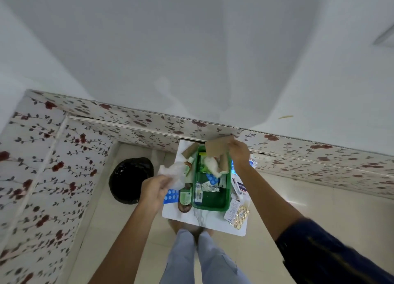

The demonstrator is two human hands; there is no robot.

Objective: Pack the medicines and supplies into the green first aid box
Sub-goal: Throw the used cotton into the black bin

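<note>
One green first aid box (pixel 227 190) sits open on the small white worktop (pixel 191 218), already holding one blue blister strip (pixel 213 179), one crumpled foil strip (pixel 210 186) and one white wad (pixel 211 165). The left hand (pixel 154 191) is closed on one crinkled clear plastic bag (pixel 173 172) left of the box. The right hand (pixel 239 153) pinches one brown cardboard piece (pixel 216 148) over the box's far end. Outside lie one brown bottle (pixel 185 198), one second blue strip (pixel 170 197), one gold blister strip (pixel 239 216) and one white leaflet (pixel 232 209).

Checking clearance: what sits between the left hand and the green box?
Head view: a brown bottle with a green label lies between left hand and green box.
</note>
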